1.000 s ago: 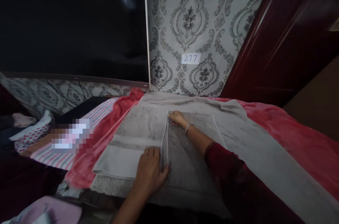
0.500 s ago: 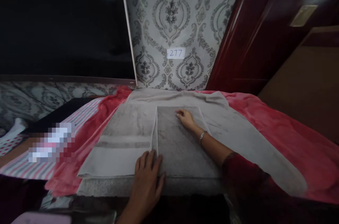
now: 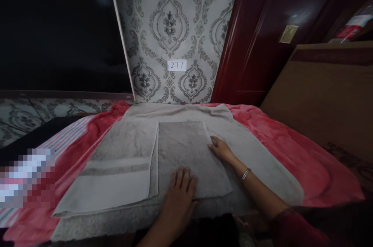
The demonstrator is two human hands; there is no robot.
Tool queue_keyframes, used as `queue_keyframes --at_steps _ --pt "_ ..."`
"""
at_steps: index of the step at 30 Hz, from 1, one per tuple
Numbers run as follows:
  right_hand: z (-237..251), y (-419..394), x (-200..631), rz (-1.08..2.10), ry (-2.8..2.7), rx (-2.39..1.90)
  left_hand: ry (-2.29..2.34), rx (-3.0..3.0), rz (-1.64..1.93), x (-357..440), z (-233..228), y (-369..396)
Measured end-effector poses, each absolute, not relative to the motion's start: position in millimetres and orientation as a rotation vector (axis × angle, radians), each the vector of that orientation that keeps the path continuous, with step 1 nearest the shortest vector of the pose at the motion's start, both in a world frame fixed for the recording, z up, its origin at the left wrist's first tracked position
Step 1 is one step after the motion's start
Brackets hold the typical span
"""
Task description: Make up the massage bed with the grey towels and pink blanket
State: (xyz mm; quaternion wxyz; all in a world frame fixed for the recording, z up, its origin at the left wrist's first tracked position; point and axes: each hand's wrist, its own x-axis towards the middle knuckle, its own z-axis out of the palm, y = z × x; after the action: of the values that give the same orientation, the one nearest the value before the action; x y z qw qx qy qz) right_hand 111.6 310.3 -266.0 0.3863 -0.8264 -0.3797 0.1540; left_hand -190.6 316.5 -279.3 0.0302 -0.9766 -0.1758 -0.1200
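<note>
A grey towel (image 3: 125,149) lies spread on a red blanket (image 3: 276,146), with its right part folded over into a darker panel (image 3: 183,149). My left hand (image 3: 182,186) rests flat, fingers apart, on the near edge of that folded panel. My right hand (image 3: 221,149), with a metal bangle on the wrist, touches the panel's right edge with fingers spread. Neither hand grips anything. A long strip of the towel (image 3: 262,161) runs out to the right under my right forearm.
Patterned grey wallpaper with a small label reading 277 (image 3: 176,65) stands behind the bed. A dark screen (image 3: 58,29) fills the left. A dark red door (image 3: 276,25) and a brown board (image 3: 326,95) stand at the right. Striped cloth (image 3: 61,138) lies at the left.
My right hand slid from the panel's far corner down to its right edge. My left hand moved right along the near edge. The view swung to the right.
</note>
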Motion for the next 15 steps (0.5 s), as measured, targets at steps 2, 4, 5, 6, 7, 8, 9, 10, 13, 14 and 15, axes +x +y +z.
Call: queue_keyframes --at_steps 2,4,5,6,7,8,9,10,13,14,15 --pt "-268 311 106 0.421 -0.984 -2.046 -0.550 -2.993 -0.388 -184 -282 314" --pt "-270 310 100 0.496 -0.974 -1.930 -0.551 -2.958 -0.405 -180 -285 313" --pt "-271 308 96 0.561 -0.942 -1.837 -0.541 -2.940 -0.410 -179 -286 311" --pt "-272 306 93 0.634 -0.889 -1.732 -0.517 -2.925 -0.412 -177 -286 310" --pt "-272 303 90 0.707 -0.824 -1.625 -0.482 -2.916 -0.410 -175 -285 308" --pt "-271 301 87 0.771 -0.753 -1.531 -0.440 -2.910 -0.402 -172 -282 307" --pt "-270 299 85 0.825 -0.688 -1.462 -0.410 -2.907 -0.392 -169 -278 305" --pt "-268 297 84 0.870 -0.644 -1.424 -0.399 -2.908 -0.376 -166 -273 304" --pt "-258 297 83 1.003 -0.599 -1.372 -0.440 -2.960 -0.312 -157 -254 303" --pt "-252 301 83 1.018 -0.609 -1.377 -0.463 -3.001 -0.295 -155 -249 304" --pt "-245 306 83 1.003 -0.632 -1.391 -0.493 -3.044 -0.296 -154 -243 306"
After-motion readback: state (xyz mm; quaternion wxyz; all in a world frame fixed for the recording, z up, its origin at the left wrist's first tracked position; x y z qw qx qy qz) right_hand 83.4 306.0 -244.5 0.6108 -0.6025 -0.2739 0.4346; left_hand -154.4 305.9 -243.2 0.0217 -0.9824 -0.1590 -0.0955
